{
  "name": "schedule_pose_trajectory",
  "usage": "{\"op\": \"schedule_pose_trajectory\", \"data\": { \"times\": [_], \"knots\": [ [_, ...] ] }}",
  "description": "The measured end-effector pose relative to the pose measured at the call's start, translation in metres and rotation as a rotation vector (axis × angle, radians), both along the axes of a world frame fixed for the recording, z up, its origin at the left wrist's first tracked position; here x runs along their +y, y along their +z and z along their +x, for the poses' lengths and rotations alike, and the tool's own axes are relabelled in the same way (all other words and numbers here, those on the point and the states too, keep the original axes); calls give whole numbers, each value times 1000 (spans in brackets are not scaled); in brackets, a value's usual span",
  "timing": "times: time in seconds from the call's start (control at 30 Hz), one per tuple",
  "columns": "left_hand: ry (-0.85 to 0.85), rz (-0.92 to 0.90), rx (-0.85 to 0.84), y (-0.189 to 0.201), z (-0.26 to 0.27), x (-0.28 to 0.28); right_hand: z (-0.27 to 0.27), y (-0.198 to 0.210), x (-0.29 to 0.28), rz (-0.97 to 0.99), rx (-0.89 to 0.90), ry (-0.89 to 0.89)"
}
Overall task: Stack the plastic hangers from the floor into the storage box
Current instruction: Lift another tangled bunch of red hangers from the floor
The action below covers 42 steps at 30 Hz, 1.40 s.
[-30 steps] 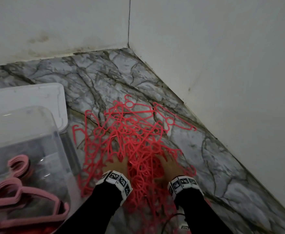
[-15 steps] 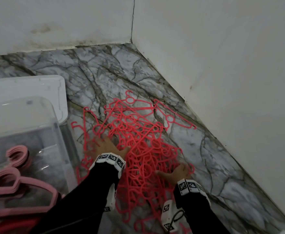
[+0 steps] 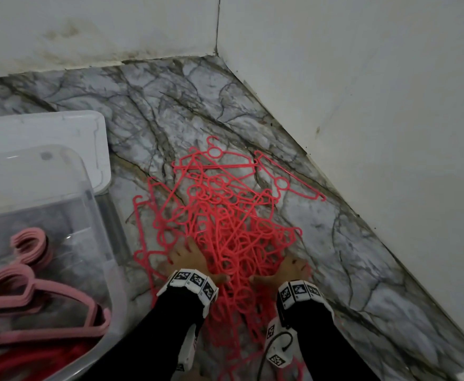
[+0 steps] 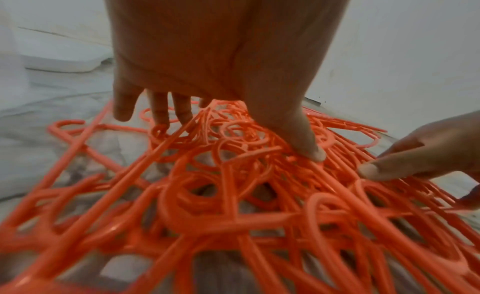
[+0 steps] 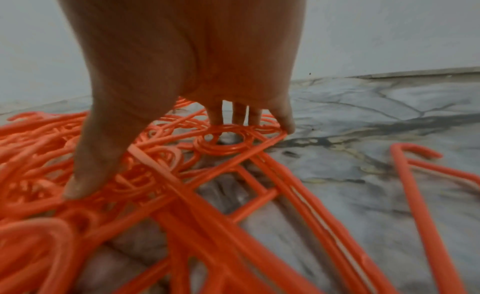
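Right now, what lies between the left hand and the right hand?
In the head view, only tangled red hangers lie between the left hand and the right hand; both rest on this pile.

Two hands point(image 3: 188, 257), one storage box point(image 3: 99, 215), uncounted hangers point(image 3: 225, 215)

Head view: looked steeply down from above at a room corner, taking in the marble floor point(image 3: 362, 257), the storage box point(image 3: 60, 210) at left and both wrists. Left wrist view: sat low and close behind the left hand point(image 4: 221, 52), facing along its fingers over the hanger pile point(image 4: 233, 206). Right wrist view: likewise close behind the right hand point(image 5: 182, 52). All three shared the pile; the left wrist view also caught the right hand's fingers point(image 4: 415, 158).
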<state>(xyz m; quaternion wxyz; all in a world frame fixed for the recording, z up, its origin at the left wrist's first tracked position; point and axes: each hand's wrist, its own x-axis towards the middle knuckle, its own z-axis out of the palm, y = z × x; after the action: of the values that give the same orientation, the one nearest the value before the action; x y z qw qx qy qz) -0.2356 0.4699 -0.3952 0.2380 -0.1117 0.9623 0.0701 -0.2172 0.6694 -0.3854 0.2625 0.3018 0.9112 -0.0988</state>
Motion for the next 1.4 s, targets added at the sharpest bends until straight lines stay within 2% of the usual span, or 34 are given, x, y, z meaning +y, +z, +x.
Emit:
{"op": "schedule_pose_trajectory", "data": {
  "times": [0.23,0.37,0.4,0.5,0.57,0.63,0.7,0.77,0.87,1.0,1.13,1.4],
  "knots": [
    [-74,51,52,9,1,17,-7,7,1,-204,79,80],
    [-81,177,90,10,-4,9,-12,7,6,-357,131,-2],
    [-73,173,124,10,-4,5,-13,7,7,-400,153,-39],
    [10,2,249,13,0,-4,-15,10,8,-458,171,-130],
    [146,38,236,14,2,-6,-13,9,2,-429,180,-160],
    [258,114,170,9,0,-7,-12,6,-8,-305,137,-102],
    [286,123,100,5,0,-2,-12,0,-16,-157,64,-8],
    [275,127,59,4,-1,3,-14,-5,-20,-107,48,-3],
    [406,265,10,6,-5,5,-16,-8,-16,-97,78,-32],
    [444,419,-37,7,-3,0,-15,-4,-3,-191,181,-49],
    [494,624,43,6,-2,2,-12,3,-5,-318,274,-6],
    [537,914,139,14,5,0,-9,25,-2,-412,294,10]
  ]
}}
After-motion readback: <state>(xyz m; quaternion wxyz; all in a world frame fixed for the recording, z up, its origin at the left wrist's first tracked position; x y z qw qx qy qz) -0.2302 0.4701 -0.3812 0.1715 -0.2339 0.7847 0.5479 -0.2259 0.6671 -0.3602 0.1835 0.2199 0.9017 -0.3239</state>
